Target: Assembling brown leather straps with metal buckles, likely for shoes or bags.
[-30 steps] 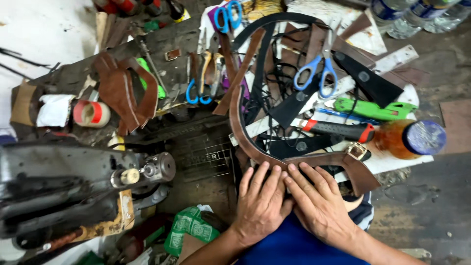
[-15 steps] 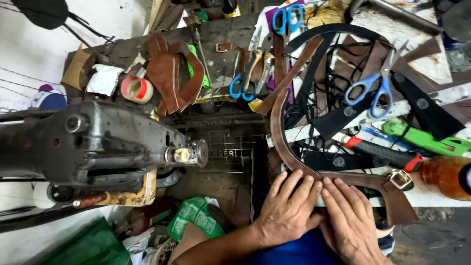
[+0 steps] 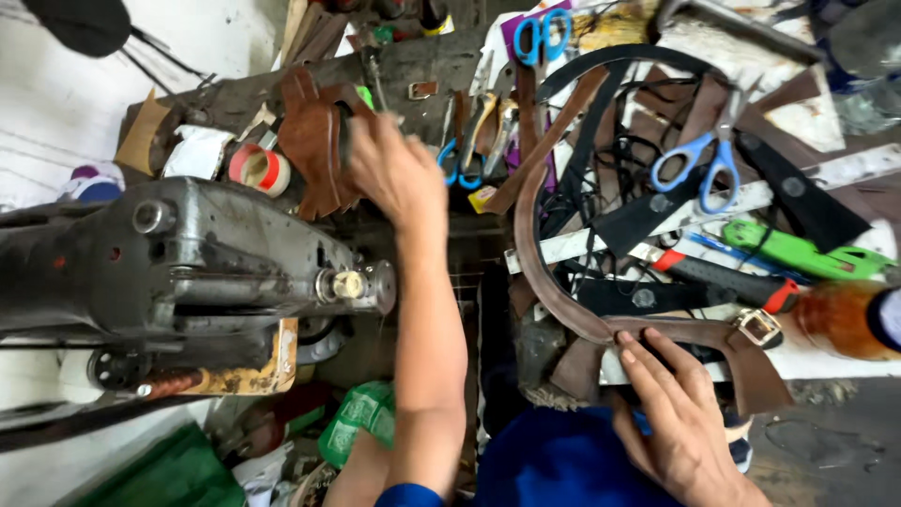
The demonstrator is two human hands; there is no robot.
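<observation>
Two bare hands at work, head view: left hand (image 3: pixel 394 174), fingers curled among brown leather pieces (image 3: pixel 314 141) upper centre, grip hidden so closure cannot be told, best reaching steadily; right hand (image 3: pixel 676 413) flat and open, pinning the curved brown leather strap with brass buckle (image 3: pixel 601 329) lower right.

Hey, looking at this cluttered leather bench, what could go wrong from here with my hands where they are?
The left hand reaches across to the brown leather pieces, close to upright tools and blue-handled scissors; a careless pull might catch a blade or topple them. The right hand alone pins the brown leather strap near its buckle, so the strap may slide. The forearm passes near the sewing machine's end knob and could bump it.
</observation>
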